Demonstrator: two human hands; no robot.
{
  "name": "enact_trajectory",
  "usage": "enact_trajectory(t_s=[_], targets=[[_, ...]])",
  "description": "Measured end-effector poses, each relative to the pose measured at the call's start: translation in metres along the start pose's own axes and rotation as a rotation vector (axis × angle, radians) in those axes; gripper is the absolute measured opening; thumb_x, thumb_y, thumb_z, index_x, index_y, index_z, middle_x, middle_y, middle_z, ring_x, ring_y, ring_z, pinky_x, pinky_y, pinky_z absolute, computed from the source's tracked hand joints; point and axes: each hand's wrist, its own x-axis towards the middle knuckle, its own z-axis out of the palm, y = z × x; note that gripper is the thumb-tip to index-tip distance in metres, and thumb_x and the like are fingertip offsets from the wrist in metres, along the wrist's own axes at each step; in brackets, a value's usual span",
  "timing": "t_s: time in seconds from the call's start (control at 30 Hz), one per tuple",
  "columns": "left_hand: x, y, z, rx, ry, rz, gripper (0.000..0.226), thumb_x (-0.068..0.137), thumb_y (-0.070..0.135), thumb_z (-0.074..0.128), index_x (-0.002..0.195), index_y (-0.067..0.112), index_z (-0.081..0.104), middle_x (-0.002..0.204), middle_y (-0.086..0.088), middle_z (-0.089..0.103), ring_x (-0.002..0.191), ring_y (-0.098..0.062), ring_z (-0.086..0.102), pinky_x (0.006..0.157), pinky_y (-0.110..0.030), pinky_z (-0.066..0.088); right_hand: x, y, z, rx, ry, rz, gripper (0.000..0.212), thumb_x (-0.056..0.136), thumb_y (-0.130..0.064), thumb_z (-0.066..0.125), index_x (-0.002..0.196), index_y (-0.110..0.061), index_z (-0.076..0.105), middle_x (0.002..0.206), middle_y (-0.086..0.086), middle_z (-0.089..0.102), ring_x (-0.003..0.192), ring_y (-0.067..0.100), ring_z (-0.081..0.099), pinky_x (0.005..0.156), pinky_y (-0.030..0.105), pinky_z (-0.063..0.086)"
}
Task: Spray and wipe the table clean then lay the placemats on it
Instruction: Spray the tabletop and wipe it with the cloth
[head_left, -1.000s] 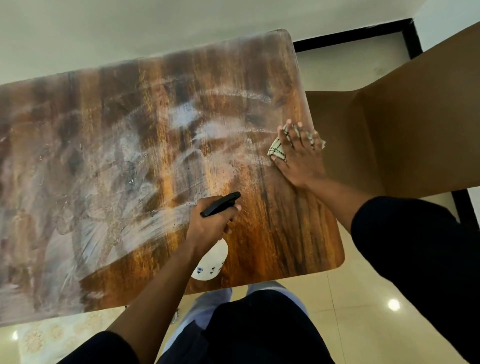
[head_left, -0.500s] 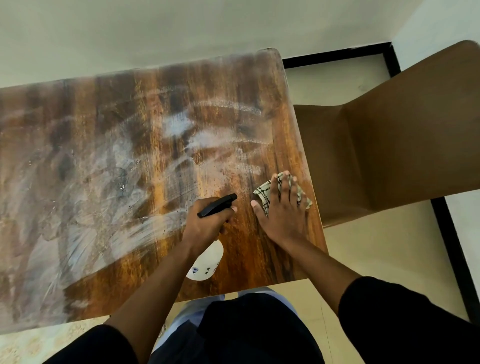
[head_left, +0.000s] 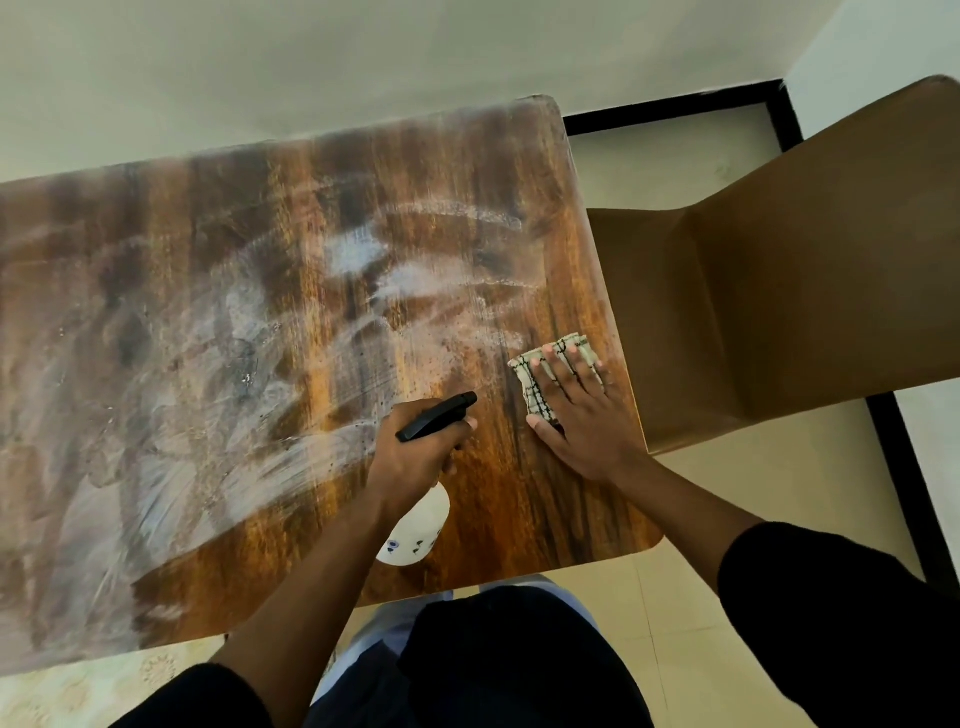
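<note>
Checked cloth (head_left: 540, 382) under flat right hand (head_left: 582, 415), left hand (head_left: 410, 457) grip on spray bottle (head_left: 415, 530)

The left hand (head_left: 415, 457) is curled round a spray bottle (head_left: 418, 525), forearm reaching forward. Just right of it, the right hand (head_left: 582, 415) lies flat, fingers (head_left: 553, 364) spread, pressing a cloth (head_left: 540, 379).

Chair (head_left: 779, 312) crowds the table (head_left: 208, 312) edge, apparently touching; left tabletop open.
</note>
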Motion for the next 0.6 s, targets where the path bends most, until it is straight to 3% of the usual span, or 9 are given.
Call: enact_trajectory(t_s=[0.2, 0.37, 0.6], targets=[[0.002, 0.004, -0.004, 0.012, 0.015, -0.02, 0.009, 0.098, 0.011, 0.074, 0.094, 0.003, 0.076, 0.08, -0.024, 0.072, 0.046, -0.019, 0.058, 0.044, -0.019, 0.042, 0.066, 0.009, -0.021, 0.122, 0.027, 0.226, 0.07, 0.105, -0.065, 0.015, 0.162, -0.038, -0.015, 0.172, 0.001, -0.019, 0.157, 0.029, -0.021, 0.125, 0.059, -0.006], [0.006, 0.007, -0.002, 0.009, 0.01, -0.026, 0.007, 0.098, 0.01, 0.075, 0.095, 0.003, 0.076, 0.08, -0.023, 0.072, 0.048, -0.02, 0.059, 0.044, -0.019, 0.042, 0.1, 0.025, -0.03, 0.107, 0.034, 0.294, 0.063, 0.108, -0.056, 0.02, 0.164, -0.04, -0.006, 0.173, 0.002, -0.014, 0.158, 0.028, -0.018, 0.127, 0.059, 0.003], [0.008, 0.016, 0.003, 0.036, -0.047, 0.033, 0.009, 0.098, 0.01, 0.074, 0.096, 0.001, 0.076, 0.072, -0.015, 0.07, 0.047, -0.021, 0.06, 0.045, -0.02, 0.043, 0.039, 0.01, -0.011, 0.157, 0.101, 0.375, 0.063, 0.109, -0.052, 0.022, 0.166, -0.032, 0.001, 0.174, 0.002, -0.004, 0.16, 0.027, -0.009, 0.127, 0.057, 0.009]])
